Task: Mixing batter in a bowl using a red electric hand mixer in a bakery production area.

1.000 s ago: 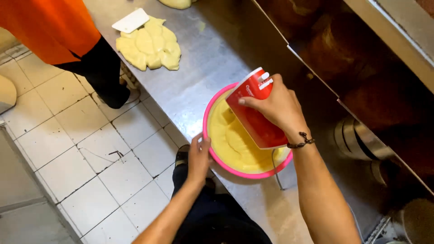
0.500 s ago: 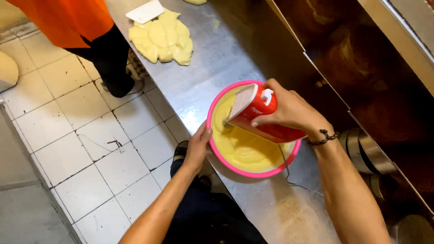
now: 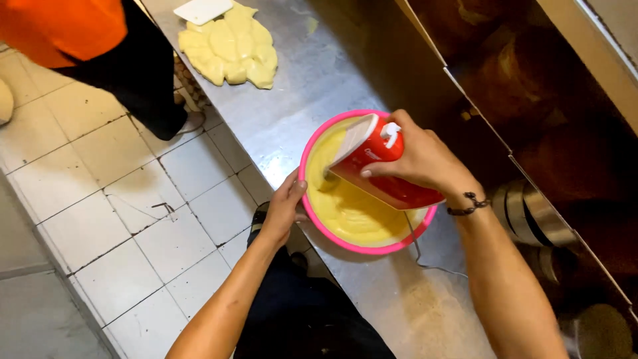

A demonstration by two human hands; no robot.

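2 hands busy: your right hand [image 3: 419,159] is wrapped around the red hand mixer [image 3: 382,163], tilted into yellow batter [image 3: 355,213]; your left hand [image 3: 284,206] presses, fingers together, against the pink bowl [image 3: 312,216] on the steel counter [image 3: 299,80].

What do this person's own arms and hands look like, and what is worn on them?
Both forearms are bare, with no sleeves and no gloves. The right hand has a dark beaded bracelet around its wrist. The left hand wears nothing visible.
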